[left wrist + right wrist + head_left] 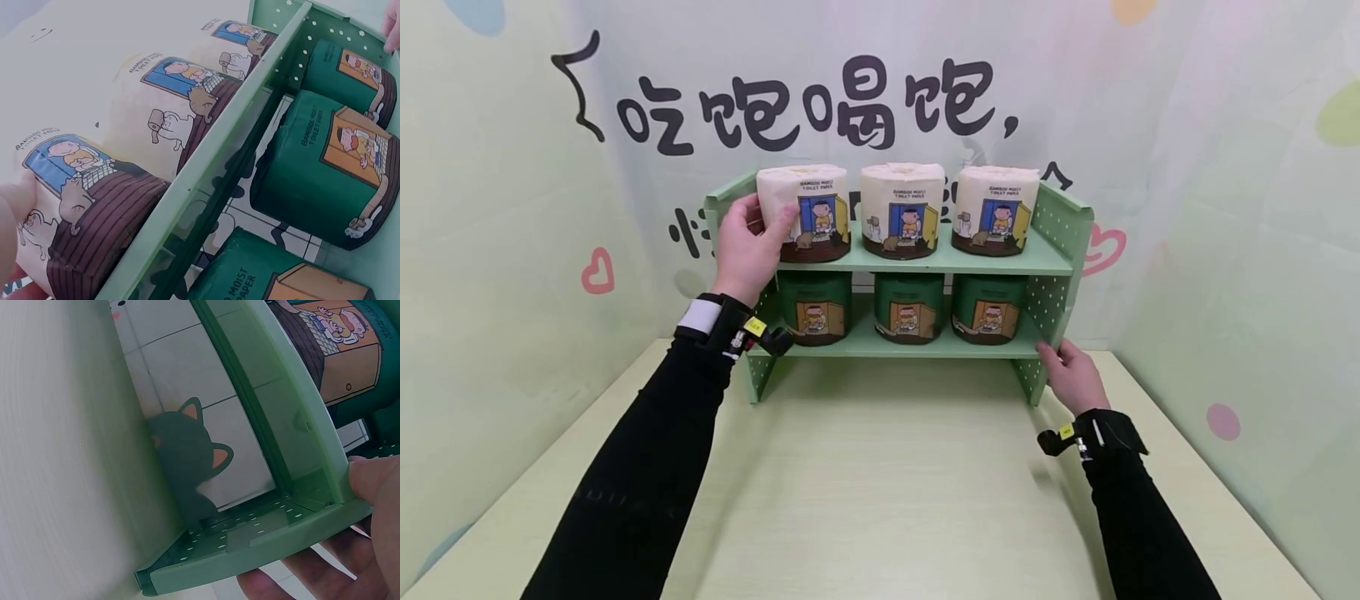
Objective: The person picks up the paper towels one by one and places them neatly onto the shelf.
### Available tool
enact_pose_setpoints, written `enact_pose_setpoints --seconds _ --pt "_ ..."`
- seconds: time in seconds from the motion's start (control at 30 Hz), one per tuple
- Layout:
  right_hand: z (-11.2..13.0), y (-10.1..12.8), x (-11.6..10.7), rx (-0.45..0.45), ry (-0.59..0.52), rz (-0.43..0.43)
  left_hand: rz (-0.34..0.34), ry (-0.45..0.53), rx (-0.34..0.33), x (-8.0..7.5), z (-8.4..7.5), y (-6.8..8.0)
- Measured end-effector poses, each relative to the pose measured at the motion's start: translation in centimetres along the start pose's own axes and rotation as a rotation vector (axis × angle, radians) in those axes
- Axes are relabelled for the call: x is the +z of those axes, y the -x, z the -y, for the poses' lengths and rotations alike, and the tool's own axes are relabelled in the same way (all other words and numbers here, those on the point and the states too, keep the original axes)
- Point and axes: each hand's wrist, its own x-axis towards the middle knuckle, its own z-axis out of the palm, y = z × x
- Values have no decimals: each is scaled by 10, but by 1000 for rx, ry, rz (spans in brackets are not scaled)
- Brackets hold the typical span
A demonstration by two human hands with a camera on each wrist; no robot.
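A green two-tier shelf rack [887, 351] with perforated side panels stands at the back. On its upper board sit three cream toilet paper rolls: left [823, 218], middle [906, 213] and right [997, 210]. My left hand [747, 254] holds the left cream roll, thumb across its front and fingers round its outer side. Below stand three dark green toilet paper rolls: left [814, 310], middle [908, 310] and right [990, 310]. With thumb in front and fingers on the outside, my right hand [1077, 382] grips the rack's right side panel [250, 569] near the lower board.
The rack stands on a pale wood-grain table [887, 492]. Behind it hangs a printed backdrop [1060, 75] with dark lettering, and similar patterned walls flank both sides. Each wrist carries a strapped camera, the left camera [775, 340] close in front of the rack's left side.
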Motion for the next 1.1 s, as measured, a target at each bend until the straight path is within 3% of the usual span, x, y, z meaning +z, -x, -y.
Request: enact_pose_setpoints --seconds 0.57,0.73,1.1 --pt "-2 0 1 3 -26 11 -26 -141 7 5 -2 -10" --pt "-2 -1 1 -3 -9 3 -23 -176 36 4 1 -12" --pt "-2 -1 1 1 -16 9 29 -277 82 3 1 -12"
